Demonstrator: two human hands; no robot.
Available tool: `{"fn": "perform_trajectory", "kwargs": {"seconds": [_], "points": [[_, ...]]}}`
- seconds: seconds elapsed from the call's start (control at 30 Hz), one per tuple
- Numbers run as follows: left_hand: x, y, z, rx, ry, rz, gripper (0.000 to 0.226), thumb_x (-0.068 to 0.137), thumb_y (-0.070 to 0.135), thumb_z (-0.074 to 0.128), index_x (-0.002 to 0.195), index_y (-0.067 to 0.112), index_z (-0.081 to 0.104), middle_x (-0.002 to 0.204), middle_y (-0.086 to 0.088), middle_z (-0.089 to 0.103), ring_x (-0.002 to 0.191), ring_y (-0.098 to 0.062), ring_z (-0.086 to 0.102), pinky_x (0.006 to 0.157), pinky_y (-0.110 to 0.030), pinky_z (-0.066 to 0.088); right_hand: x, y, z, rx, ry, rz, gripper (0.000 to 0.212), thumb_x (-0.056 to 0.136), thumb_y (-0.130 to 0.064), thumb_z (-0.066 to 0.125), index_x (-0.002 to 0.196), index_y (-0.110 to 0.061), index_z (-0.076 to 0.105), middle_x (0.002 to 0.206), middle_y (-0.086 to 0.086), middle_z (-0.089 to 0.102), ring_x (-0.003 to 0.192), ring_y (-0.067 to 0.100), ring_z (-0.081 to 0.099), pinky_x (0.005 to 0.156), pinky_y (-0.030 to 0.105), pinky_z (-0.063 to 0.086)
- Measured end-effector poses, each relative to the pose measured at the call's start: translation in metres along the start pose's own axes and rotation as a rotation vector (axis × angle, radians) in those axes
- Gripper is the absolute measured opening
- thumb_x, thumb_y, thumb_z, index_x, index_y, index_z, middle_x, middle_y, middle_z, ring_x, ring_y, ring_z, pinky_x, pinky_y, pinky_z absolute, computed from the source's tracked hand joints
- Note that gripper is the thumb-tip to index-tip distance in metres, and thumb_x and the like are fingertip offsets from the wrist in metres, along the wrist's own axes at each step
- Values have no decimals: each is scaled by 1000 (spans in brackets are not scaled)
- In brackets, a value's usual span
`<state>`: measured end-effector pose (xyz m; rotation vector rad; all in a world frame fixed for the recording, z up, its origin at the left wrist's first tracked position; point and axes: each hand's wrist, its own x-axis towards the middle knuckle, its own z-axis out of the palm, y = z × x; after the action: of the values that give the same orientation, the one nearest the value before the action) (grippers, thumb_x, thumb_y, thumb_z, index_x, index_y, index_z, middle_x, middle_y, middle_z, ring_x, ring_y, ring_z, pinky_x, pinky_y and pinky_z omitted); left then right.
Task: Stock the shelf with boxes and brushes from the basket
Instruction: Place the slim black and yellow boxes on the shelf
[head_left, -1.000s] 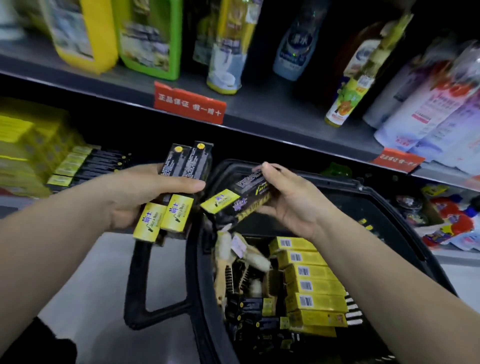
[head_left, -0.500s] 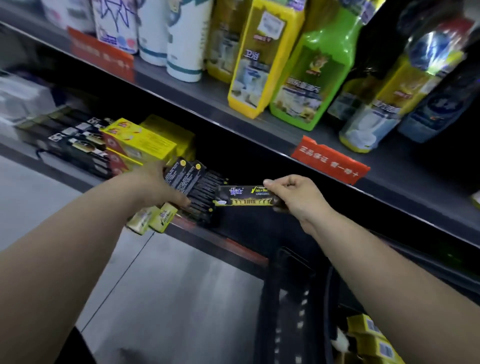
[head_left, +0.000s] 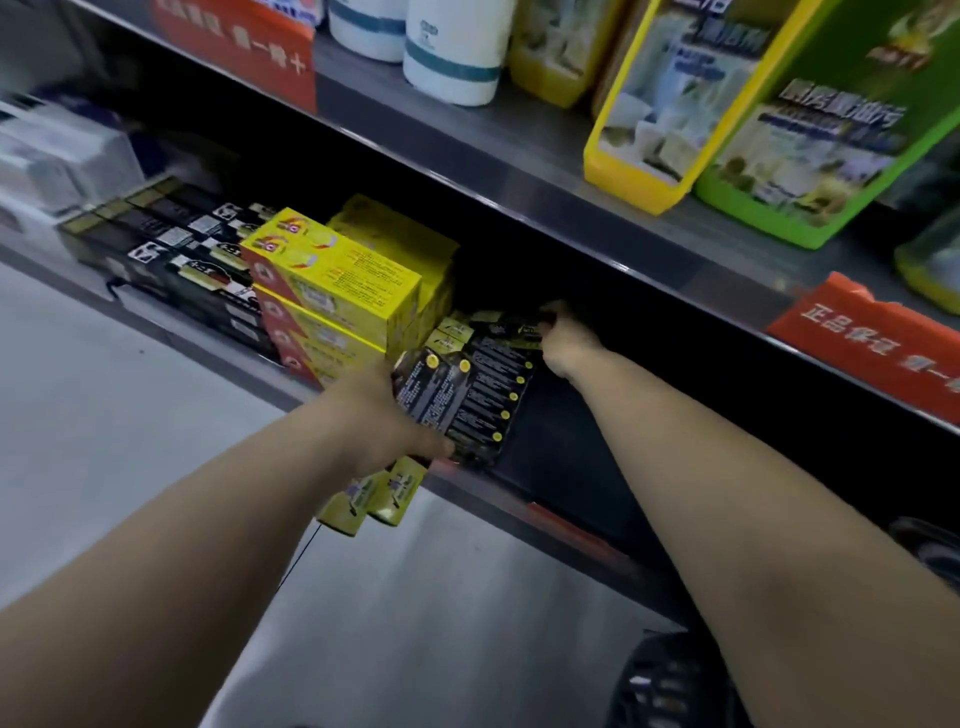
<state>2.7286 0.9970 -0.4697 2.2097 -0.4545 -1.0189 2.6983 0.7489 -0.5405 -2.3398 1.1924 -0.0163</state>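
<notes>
Step in hand: placing boxes on the lower shelf (head_left: 563, 447).

Right hand (head_left: 569, 340) is reached deep under the upper shelf. Its fingers pinch the right end of a single box (head_left: 511, 330), black with yellow print. That box lies flat at the back, on or just above the row of black boxes (head_left: 493, 400); contact can't be told because of blur.

Left hand (head_left: 374, 415) grips two black-and-yellow boxes (head_left: 431, 400), thumb across their faces. They are held side by side and tilted, with the yellow ends hanging down past the shelf edge. They overlap the left end of the row and sit just beside the stacked yellow boxes (head_left: 332, 280).

Only the rim of the basket (head_left: 670, 680) shows, at bottom right and well apart from the hands. Its contents are not visible.

Doing it well, as a judgement:
- Square the single box with the row before the pinch opens, long edge parallel to the others. A skewed box would likely slide off the stack.
- Hold the left pair away from the row's front edge while the right hand works. A nudge there could push the shelved boxes back or off the lip.
- Then bring the pair level, yellow ends matching the row, and set them down together against the yellow stack, not on it.
- Space to the right of the row looks free for more stock.
</notes>
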Motion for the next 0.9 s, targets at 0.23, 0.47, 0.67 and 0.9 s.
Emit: {"fn": "perform_trajectory", "kwargs": {"seconds": [0.23, 0.47, 0.67, 0.9], "points": [[9, 8, 5, -36, -18, 17, 72, 67, 29, 83, 126, 9, 45, 109, 2, 53, 98, -20, 52, 86, -34, 45, 4, 11, 22, -129, -273, -122, 50, 92, -1, 44, 138, -20, 41, 134, 13, 47, 115, 29, 51, 98, 34, 44], [17, 13, 13, -196, -94, -28, 74, 62, 27, 87, 124, 11, 48, 114, -10, 62, 104, -29, 58, 93, -45, 49, -40, -16, -25, -86, -345, -334, 67, 88, -1, 51, 146, -23, 25, 147, 9, 28, 126, 23, 39, 96, 26, 44], [15, 20, 16, -294, -156, -20, 57, 62, 23, 86, 112, 12, 60, 94, -6, 68, 83, -17, 61, 62, -25, 44, -91, -31, -68, 175, -546, -602, 71, 71, -7, 79, 129, -29, 43, 129, -9, 45, 112, 3, 50, 86, 17, 50], [18, 18, 20, -456, -171, -73, 69, 71, 24, 81, 128, 3, 48, 107, -14, 69, 102, -28, 64, 95, -44, 48, -79, -7, -71, 43, -414, -610, 21, 70, -21, 80, 83, -14, 64, 94, 0, 63, 77, 16, 64, 78, 39, 55]]}}
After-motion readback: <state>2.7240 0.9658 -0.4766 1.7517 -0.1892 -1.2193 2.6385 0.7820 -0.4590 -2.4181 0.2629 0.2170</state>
